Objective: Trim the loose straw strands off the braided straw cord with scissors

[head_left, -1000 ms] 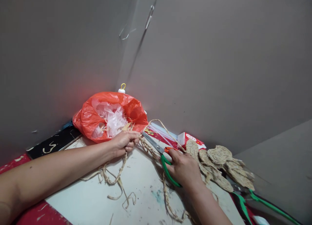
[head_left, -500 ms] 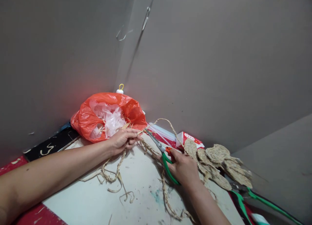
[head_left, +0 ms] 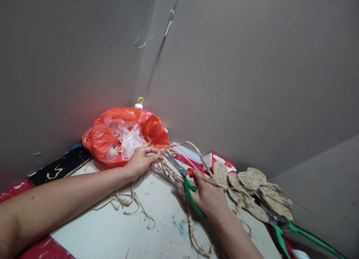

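A thin braided cord (head_left: 190,144) is pinched between the fingertips of the left hand (head_left: 142,162) at the centre of the frame, from where it is arched rightward toward a pile of coiled fibre pieces (head_left: 252,178) at centre right. Green-and-orange-handled scissors (head_left: 179,168) are gripped by the curled fingers of the right hand (head_left: 211,195), their blades pointed up and left toward the pinched end; whether the cord is touched by them cannot be told. Behind the left hand, crumpled white plastic (head_left: 131,139) is held in a red plastic bag (head_left: 98,145). Loose fibre strips (head_left: 137,206) are scattered across a white board (head_left: 112,233) at lower centre. A red-and-white packet (head_left: 221,163) is seen just beside the pile, and green-handled shears (head_left: 277,233) are partly cropped at lower right.
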The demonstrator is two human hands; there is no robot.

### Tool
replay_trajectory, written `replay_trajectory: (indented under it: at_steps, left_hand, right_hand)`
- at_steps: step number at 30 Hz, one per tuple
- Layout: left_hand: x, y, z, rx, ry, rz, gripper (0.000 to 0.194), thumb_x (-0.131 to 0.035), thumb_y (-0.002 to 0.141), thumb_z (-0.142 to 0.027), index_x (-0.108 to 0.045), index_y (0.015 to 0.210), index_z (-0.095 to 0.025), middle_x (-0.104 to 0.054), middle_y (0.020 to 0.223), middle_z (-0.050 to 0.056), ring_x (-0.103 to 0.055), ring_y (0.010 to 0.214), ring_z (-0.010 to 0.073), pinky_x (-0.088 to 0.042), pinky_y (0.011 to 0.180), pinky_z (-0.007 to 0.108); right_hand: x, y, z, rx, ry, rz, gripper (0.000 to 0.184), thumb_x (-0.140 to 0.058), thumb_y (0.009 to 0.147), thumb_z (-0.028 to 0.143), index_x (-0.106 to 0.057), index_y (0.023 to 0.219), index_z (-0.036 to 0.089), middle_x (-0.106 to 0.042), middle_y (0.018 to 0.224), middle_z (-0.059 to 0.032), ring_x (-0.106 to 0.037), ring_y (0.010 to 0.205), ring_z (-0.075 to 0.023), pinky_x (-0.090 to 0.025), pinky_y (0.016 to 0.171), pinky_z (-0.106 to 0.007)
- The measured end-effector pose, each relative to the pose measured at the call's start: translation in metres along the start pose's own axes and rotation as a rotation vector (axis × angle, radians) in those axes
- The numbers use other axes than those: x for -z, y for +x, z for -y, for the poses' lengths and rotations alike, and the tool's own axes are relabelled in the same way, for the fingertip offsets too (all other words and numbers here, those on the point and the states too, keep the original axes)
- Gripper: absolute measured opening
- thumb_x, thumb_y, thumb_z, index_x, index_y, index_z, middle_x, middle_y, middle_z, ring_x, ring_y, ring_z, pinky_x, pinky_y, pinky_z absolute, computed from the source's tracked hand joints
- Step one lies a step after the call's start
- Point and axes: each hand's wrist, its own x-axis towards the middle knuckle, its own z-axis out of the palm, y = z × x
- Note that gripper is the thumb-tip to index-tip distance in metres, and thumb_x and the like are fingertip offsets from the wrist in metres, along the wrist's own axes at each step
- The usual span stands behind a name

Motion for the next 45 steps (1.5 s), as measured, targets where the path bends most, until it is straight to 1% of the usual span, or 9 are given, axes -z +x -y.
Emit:
replay_trajectory:
  at_steps: [3, 6, 12, 17, 21, 25, 31, 36, 45]
  left_hand:
    - [0.000, 0.000, 0.003, -0.024, 0.025, -0.010, 0.013, -0.070, 0.066, -0.018, -0.067, 0.078, -0.013, -0.065, 0.063, 0.001, -0.048, 0.047, 0.0054, -0.031, 0.046, 0.017]
    - [0.002, 0.002, 0.007, -0.037, 0.031, -0.011, 0.012, -0.069, 0.067, -0.017, -0.069, 0.078, -0.014, -0.066, 0.066, 0.002, -0.051, 0.052, 0.0067, -0.035, 0.051, 0.018]
    - [0.002, 0.003, 0.007, -0.036, 0.043, -0.026, 0.016, -0.071, 0.064, -0.020, -0.070, 0.078, -0.013, -0.066, 0.067, 0.002, -0.051, 0.054, 0.0077, -0.036, 0.053, 0.020]
    - [0.001, 0.001, 0.003, -0.035, 0.002, -0.030, 0.016, -0.074, 0.060, -0.019, -0.069, 0.073, -0.011, -0.064, 0.065, 0.003, -0.052, 0.054, 0.0082, -0.036, 0.053, 0.020]
    - [0.001, 0.001, 0.003, 0.001, -0.014, -0.041, 0.014, -0.074, 0.061, -0.017, -0.069, 0.073, -0.011, -0.065, 0.065, 0.003, -0.053, 0.053, 0.0078, -0.038, 0.053, 0.020]
    - [0.002, 0.002, 0.005, 0.027, 0.009, -0.049, 0.009, -0.072, 0.065, -0.015, -0.069, 0.073, -0.012, -0.066, 0.067, 0.004, -0.055, 0.054, 0.0087, -0.040, 0.053, 0.021]
    - [0.001, 0.003, 0.004, -0.031, 0.003, -0.084, 0.006, -0.069, 0.067, -0.010, -0.071, 0.073, -0.012, -0.069, 0.071, 0.005, -0.059, 0.061, 0.0102, -0.045, 0.062, 0.022]
    - [0.001, 0.003, 0.002, 0.034, 0.004, -0.118, 0.005, -0.069, 0.068, -0.010, -0.070, 0.072, -0.012, -0.068, 0.067, 0.005, -0.057, 0.055, 0.0088, -0.042, 0.053, 0.020]
    - [0.002, 0.004, 0.001, 0.079, 0.007, -0.128, 0.005, -0.071, 0.066, -0.012, -0.069, 0.071, -0.012, -0.066, 0.060, 0.002, -0.049, 0.044, 0.0059, -0.033, 0.043, 0.018]
  right_hand:
    - [0.000, 0.001, 0.001, -0.038, -0.041, 0.025, 0.033, -0.050, 0.080, 0.052, -0.056, 0.093, 0.023, -0.068, 0.076, -0.0023, -0.061, 0.064, -0.0205, -0.033, 0.053, -0.028]
    - [0.000, 0.002, 0.001, -0.010, -0.071, -0.012, 0.032, -0.050, 0.080, 0.053, -0.057, 0.088, 0.023, -0.067, 0.075, -0.0026, -0.062, 0.067, -0.0207, -0.034, 0.054, -0.028]
    - [-0.004, 0.000, 0.002, -0.024, -0.064, -0.078, 0.036, -0.047, 0.082, 0.054, -0.062, 0.094, 0.024, -0.067, 0.069, -0.0019, -0.062, 0.068, -0.0198, -0.037, 0.055, -0.027]
    - [-0.007, -0.002, 0.000, -0.010, -0.037, -0.109, 0.038, -0.047, 0.081, 0.056, -0.065, 0.086, 0.023, -0.066, 0.064, -0.0018, -0.061, 0.061, -0.0182, -0.034, 0.050, -0.027]
    - [-0.006, -0.002, -0.001, -0.029, -0.056, -0.080, 0.040, -0.046, 0.080, 0.060, -0.064, 0.082, 0.025, -0.063, 0.056, 0.0004, -0.060, 0.055, -0.0179, -0.030, 0.046, -0.026]
    - [-0.002, -0.001, -0.001, -0.011, -0.053, -0.067, 0.038, -0.046, 0.081, 0.059, -0.065, 0.081, 0.025, -0.066, 0.061, 0.0003, -0.060, 0.057, -0.0175, -0.030, 0.047, -0.026]
    - [0.003, 0.000, -0.003, 0.026, -0.077, -0.049, 0.034, -0.047, 0.081, 0.053, -0.066, 0.086, 0.025, -0.067, 0.064, -0.0001, -0.060, 0.057, -0.0173, -0.030, 0.048, -0.027]
    - [0.003, 0.000, -0.004, 0.006, -0.078, 0.030, 0.031, -0.049, 0.080, 0.053, -0.064, 0.083, 0.027, -0.065, 0.062, 0.0006, -0.056, 0.054, -0.0169, -0.030, 0.048, -0.026]
    - [0.003, 0.001, -0.005, 0.037, -0.015, -0.001, 0.025, -0.050, 0.080, 0.047, -0.064, 0.080, 0.025, -0.065, 0.063, 0.0011, -0.053, 0.051, -0.0144, -0.029, 0.049, -0.026]
